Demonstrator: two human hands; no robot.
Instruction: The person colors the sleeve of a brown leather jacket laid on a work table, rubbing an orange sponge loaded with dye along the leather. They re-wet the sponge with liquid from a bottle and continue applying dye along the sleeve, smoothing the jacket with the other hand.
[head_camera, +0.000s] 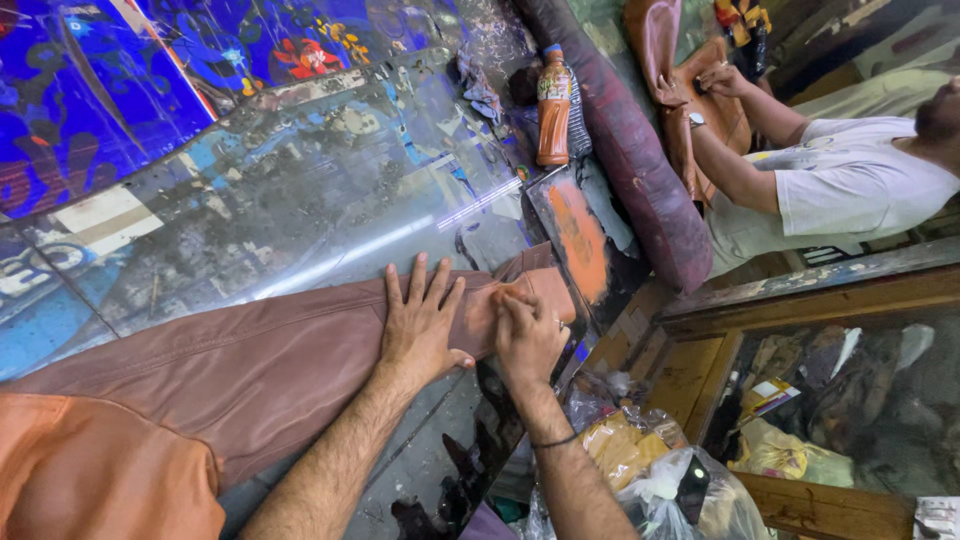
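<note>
Brown leather sleeve lies flat on the paint-stained glass worktable; looks supple, slippery. My left hand presses it, fingers spread; right hand pinches the cuff, fingers curled. Best held at the cuff, I judge.

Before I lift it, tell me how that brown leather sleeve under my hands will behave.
The brown leather sleeve lies flat with soft creases, so it will probably droop rather than hold its shape. It rests on a glossy worktable, so it may slide when pushed. The left hand and right hand pressing it suggest it shifts easily.
</note>
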